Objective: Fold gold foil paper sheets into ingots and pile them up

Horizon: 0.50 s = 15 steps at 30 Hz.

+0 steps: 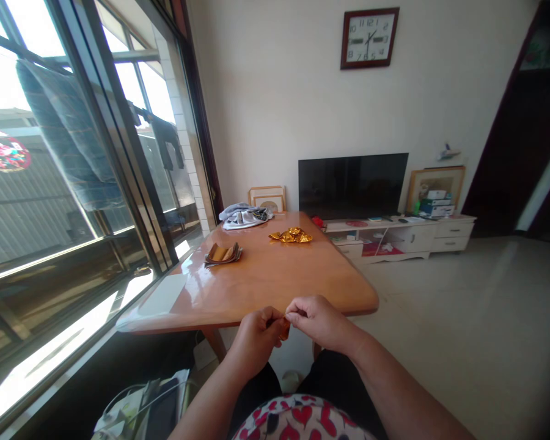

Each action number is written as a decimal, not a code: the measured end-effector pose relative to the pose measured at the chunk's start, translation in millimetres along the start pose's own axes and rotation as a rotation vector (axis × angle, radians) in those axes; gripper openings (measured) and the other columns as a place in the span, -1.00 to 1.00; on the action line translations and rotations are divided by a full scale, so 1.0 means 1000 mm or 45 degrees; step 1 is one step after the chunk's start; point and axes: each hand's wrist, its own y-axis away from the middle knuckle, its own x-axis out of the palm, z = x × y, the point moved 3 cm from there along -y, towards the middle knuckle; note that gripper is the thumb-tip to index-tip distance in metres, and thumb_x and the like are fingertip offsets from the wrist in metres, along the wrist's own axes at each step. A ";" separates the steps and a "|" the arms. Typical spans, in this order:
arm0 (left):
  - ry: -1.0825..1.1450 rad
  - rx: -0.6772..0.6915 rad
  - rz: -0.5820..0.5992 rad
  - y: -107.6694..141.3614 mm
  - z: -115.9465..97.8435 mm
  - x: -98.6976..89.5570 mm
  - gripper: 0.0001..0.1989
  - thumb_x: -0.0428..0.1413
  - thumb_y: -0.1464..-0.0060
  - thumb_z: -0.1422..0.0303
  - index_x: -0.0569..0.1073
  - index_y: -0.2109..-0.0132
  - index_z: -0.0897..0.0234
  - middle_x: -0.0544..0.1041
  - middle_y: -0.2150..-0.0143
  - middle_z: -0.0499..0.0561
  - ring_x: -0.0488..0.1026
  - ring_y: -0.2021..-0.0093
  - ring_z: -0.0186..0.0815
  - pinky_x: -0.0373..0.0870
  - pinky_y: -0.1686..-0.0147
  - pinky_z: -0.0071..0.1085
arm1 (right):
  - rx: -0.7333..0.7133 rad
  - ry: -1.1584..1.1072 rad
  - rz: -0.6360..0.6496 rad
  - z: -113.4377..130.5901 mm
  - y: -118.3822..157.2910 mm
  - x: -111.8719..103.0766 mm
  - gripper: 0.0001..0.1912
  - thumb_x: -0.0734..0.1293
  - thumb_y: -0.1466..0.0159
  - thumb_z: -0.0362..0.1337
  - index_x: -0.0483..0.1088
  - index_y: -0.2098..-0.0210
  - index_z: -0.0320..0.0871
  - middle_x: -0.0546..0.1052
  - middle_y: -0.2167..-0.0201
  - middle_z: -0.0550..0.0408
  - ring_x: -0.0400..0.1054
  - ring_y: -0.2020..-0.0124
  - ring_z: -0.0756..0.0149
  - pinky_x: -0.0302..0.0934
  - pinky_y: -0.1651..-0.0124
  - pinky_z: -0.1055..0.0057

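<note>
Just over the near edge of the wooden table (275,287), my left hand (258,336) is closed around a small folded piece of gold foil paper (285,330). My right hand (318,321) pinches the top of the same piece, its fingertips against those of the left. Most of the foil is hidden behind my fingers. Farther back on the table lies a small heap of shiny folded gold paper shapes (293,236). A curved stack of gold-brown paper sheets (223,253) rests to the left of the heap.
Folded grey cloth (245,216) lies at the table's far left corner. Beyond the table stand a television (352,186) and a low white cabinet (417,237). Windows (73,122) run along the left. Cables and a bag-like item (142,406) sit low at my left.
</note>
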 end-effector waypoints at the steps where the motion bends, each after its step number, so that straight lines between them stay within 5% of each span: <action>1: 0.049 -0.018 -0.048 -0.001 0.000 -0.001 -0.79 0.23 -0.04 0.22 0.56 0.37 0.30 0.58 0.46 0.05 0.44 0.50 -0.33 0.28 0.50 -0.49 | 0.013 -0.066 -0.046 -0.001 -0.001 0.000 -0.83 0.33 -0.26 -0.20 0.52 0.25 -0.13 0.58 0.44 0.14 0.41 0.42 0.32 0.21 0.38 0.44; 4: 0.265 -0.059 -0.161 -0.002 0.001 -0.006 -0.75 0.27 -0.02 0.18 0.55 0.32 0.32 0.60 0.42 0.06 0.49 0.44 -0.32 0.35 0.42 -0.48 | -0.019 -0.164 -0.303 0.002 -0.001 -0.003 -0.76 0.33 -0.29 -0.17 0.46 0.10 -0.12 0.58 0.31 0.08 0.45 0.31 0.28 0.32 0.25 0.39; 7: 0.479 -0.111 -0.211 -0.002 0.002 -0.009 -0.69 0.33 0.04 0.17 0.56 0.28 0.34 0.62 0.34 0.10 0.56 0.35 -0.28 0.43 0.30 -0.43 | -0.137 -0.036 -0.551 0.013 0.004 -0.002 -0.87 0.30 -0.32 -0.22 0.44 0.20 -0.10 0.55 0.29 0.05 0.42 0.27 0.27 0.31 0.17 0.36; 15: 0.808 -0.138 -0.202 -0.001 0.000 -0.004 -0.62 0.38 0.08 0.23 0.59 0.14 0.36 0.64 0.20 0.13 0.60 0.21 -0.21 0.50 0.12 -0.32 | -0.363 0.236 -0.618 0.028 0.006 0.028 -0.87 0.25 -0.36 -0.32 0.45 0.19 -0.07 0.50 0.28 0.01 0.40 0.23 0.22 0.32 0.15 0.32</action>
